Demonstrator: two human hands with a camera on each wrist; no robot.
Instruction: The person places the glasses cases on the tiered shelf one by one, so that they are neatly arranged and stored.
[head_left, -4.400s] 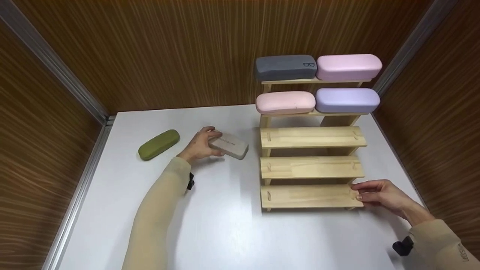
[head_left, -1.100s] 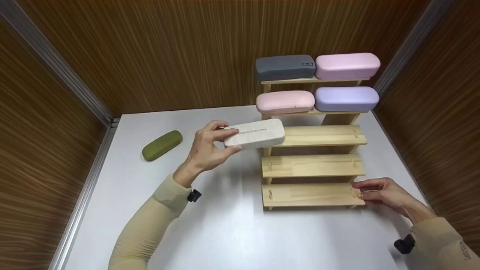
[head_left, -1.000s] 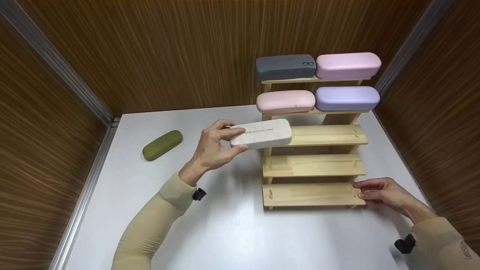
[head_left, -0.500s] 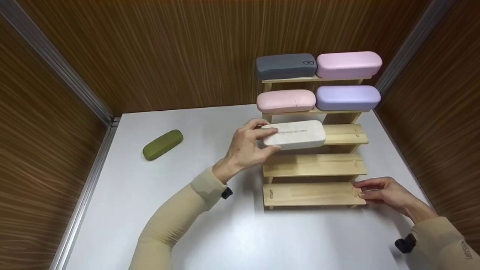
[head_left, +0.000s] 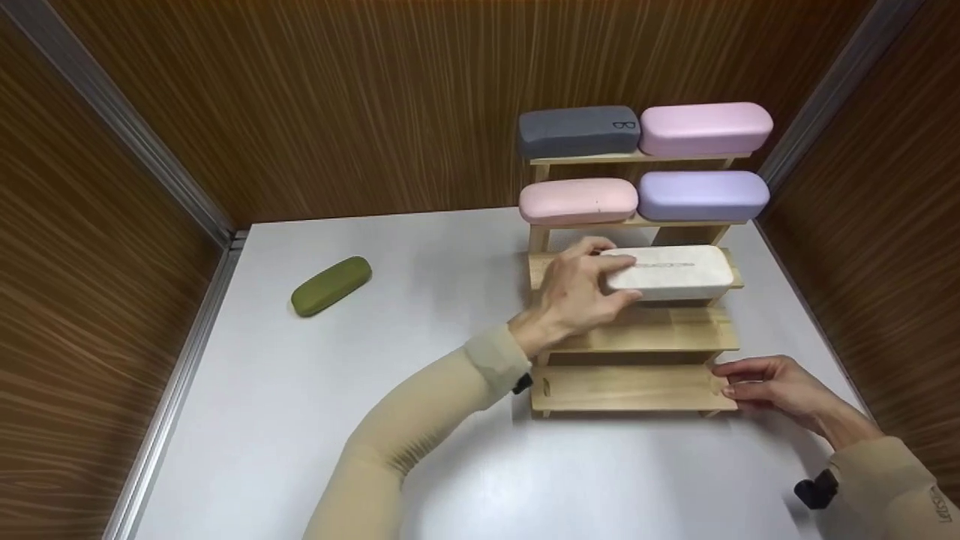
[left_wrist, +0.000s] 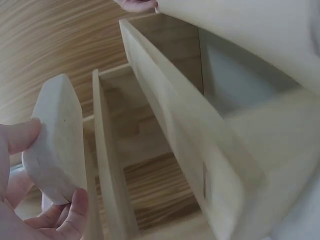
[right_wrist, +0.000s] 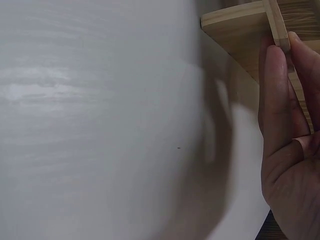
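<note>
My left hand (head_left: 581,296) grips the left end of a white glasses case (head_left: 671,271) with lettering on its lid. The case is at the right part of the third step of a wooden tiered rack (head_left: 634,390); whether it touches the step I cannot tell. In the left wrist view, thumb and fingers hold the case (left_wrist: 57,140) by its end. My right hand (head_left: 784,394) pinches the right end of the rack's lowest step. The right wrist view shows thumb and fingers on either side of that board (right_wrist: 277,25).
On the top step sit a grey case (head_left: 577,131) and a pink case (head_left: 706,129). Below them are a light pink case (head_left: 577,201) and a lavender case (head_left: 703,196). A green case (head_left: 331,286) lies on the white table (head_left: 247,405). Wood-grain walls (head_left: 390,105) enclose the table.
My left hand has picked the white case off the table and carried it right to the rack, turning it level with the steps. The right hand keeps its hold on the lowest step.
</note>
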